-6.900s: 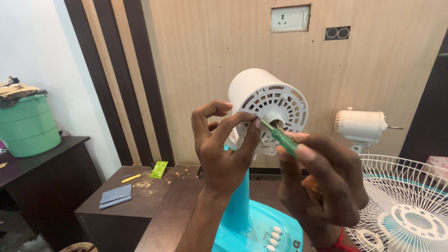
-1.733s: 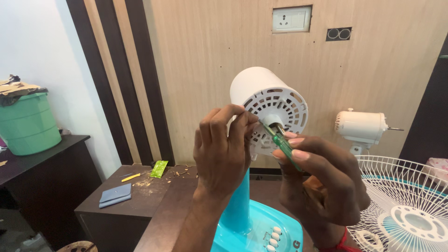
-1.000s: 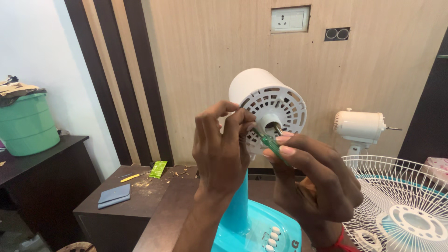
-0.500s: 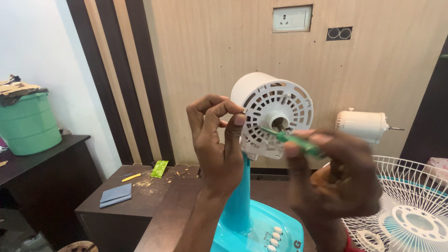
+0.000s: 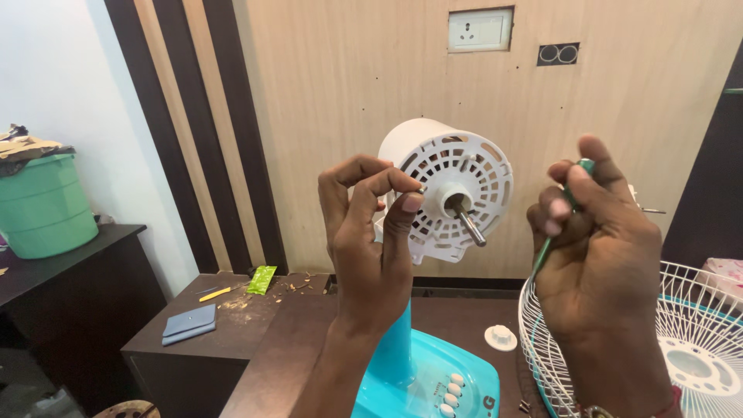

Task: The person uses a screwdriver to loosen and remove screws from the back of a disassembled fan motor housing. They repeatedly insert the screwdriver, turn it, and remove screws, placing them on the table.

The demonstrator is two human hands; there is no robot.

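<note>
From the head camera, the left hand (image 5: 370, 232) pinches something tiny at the white fan motor housing (image 5: 443, 186), which sits atop a turquoise stand (image 5: 422, 371). The right hand (image 5: 596, 232), beside it, grips a green screwdriver (image 5: 546, 251), clear of the bare shaft (image 5: 468, 226).

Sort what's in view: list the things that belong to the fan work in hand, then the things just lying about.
In hand:
left hand, pinching something too small to tell
right hand holding green screwdriver
white fan motor housing with shaft
turquoise fan base

Lying about:
fan grille
white knob
green bucket
yellow pencil
grey pad
</note>
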